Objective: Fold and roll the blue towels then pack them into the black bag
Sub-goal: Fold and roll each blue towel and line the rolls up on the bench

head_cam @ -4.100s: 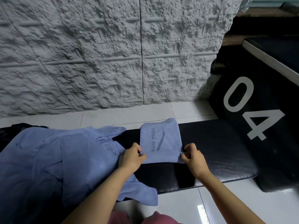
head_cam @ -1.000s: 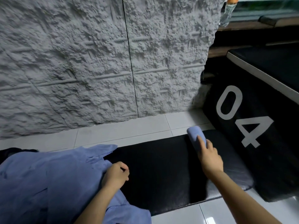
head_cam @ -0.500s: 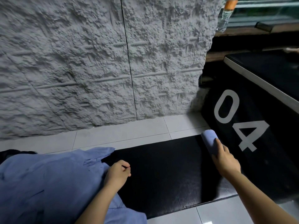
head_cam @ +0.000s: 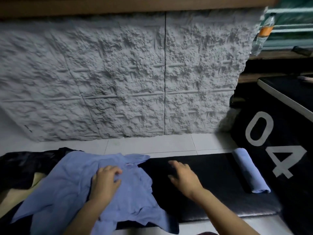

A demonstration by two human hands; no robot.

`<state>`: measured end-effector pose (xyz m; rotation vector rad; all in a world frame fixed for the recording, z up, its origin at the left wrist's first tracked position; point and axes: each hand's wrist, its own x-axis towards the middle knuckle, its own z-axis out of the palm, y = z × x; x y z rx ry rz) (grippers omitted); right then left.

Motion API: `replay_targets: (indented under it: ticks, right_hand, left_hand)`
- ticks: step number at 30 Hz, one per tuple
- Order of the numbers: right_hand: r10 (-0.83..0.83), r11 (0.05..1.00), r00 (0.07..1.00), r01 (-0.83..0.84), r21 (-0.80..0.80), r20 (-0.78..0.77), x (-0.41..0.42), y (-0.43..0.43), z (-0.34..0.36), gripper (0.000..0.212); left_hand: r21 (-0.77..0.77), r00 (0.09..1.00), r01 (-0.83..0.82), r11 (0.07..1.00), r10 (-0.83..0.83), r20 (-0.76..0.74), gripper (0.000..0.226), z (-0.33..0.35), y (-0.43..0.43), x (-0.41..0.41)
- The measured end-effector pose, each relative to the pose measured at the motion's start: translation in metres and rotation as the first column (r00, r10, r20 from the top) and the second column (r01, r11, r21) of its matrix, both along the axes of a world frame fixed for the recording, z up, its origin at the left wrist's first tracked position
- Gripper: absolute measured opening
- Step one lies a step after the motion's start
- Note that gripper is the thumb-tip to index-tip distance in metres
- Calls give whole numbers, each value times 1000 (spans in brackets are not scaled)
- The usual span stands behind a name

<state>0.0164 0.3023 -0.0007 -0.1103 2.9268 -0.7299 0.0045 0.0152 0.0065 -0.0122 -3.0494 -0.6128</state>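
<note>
Right hand [head_cam: 184, 178] is off the rolled towel [head_cam: 250, 172]: in the frame half a second back it touches the roll at the far right, now the roll is released. The hand is back over the middle of the black mat [head_cam: 211, 197], empty, palm down, fingers spread, slightly motion-blurred. Cannot tell if it hovers or grazes the mat. Rolled towel lies alone at the right end of the mat, its length running away from the person, just beside the black box [head_cam: 288, 150] marked 04 and well apart from both hands. Left hand [head_cam: 106, 180] sits on the pile of blue towels [head_cam: 67, 192] at the left end of the mat, fingers curled into the top cloth, thumb pinching a fold. Black bag [head_cam: 22, 165] appears to be the dark mass behind and left of the pile, partly covered by it; opening not visible. Meaning: one towel is folded, rolled and parked, not yet packed, and the pile is loose and crumpled, so more remain. Likely next step: drag the top towel onto the bare mat and flatten it for folding, with the right hand joining in.
</note>
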Motion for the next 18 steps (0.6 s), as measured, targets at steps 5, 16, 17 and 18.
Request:
replay_targets:
  ticks: [5, 16, 17, 18]
  right_hand:
    - [190, 968, 979, -175, -181, 69, -2, -115, 1, 34]
    - [18, 711, 999, -36, -702, -33, -18, -155, 57, 7]
    - [4, 661, 1000, -12, -751, -12, -24, -149, 69, 4]
    - [-15, 605, 1000, 21, -796, 15, -27, -142, 81, 2]
  left_hand:
    - [-81, 996, 69, 994, -64, 61, 32, -4, -49, 13]
    - [712, 999, 1, 703, 29, -31, 28, 68, -21, -24]
    - [774, 999, -27, 633, 54, -9, 30, 80, -14, -27]
    - [825, 996, -29, 565, 90, -27, 26, 92, -6, -26]
